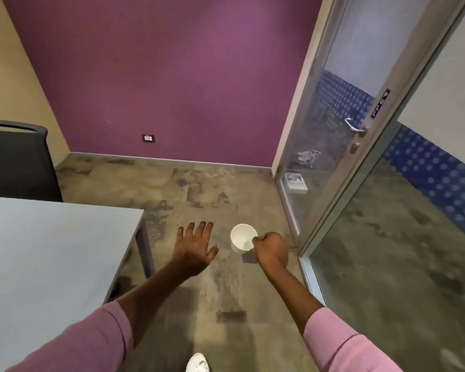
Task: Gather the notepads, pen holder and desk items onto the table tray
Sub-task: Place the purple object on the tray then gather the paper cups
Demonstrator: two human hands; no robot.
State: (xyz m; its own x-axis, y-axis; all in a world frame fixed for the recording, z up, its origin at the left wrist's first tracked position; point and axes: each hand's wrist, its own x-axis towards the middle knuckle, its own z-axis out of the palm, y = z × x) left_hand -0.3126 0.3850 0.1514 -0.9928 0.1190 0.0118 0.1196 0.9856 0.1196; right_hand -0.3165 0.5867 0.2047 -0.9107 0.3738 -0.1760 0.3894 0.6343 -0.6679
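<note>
Right hand is pinching the rim of a white cup, fingers clamped on its right edge, holding it upright above the floor, mouth facing up. Left hand is hanging free just left of the cup, palm down, fingers apart, touching nothing. Grey desk is sitting at left, dark chair behind it. Glass door is standing at right.

1. Only readable text I can spot is a small dark sticker on the glass door, just above the handle. It says "PULL", letters stacked top to bottom.
2. Nothing else has legible writing.
</note>
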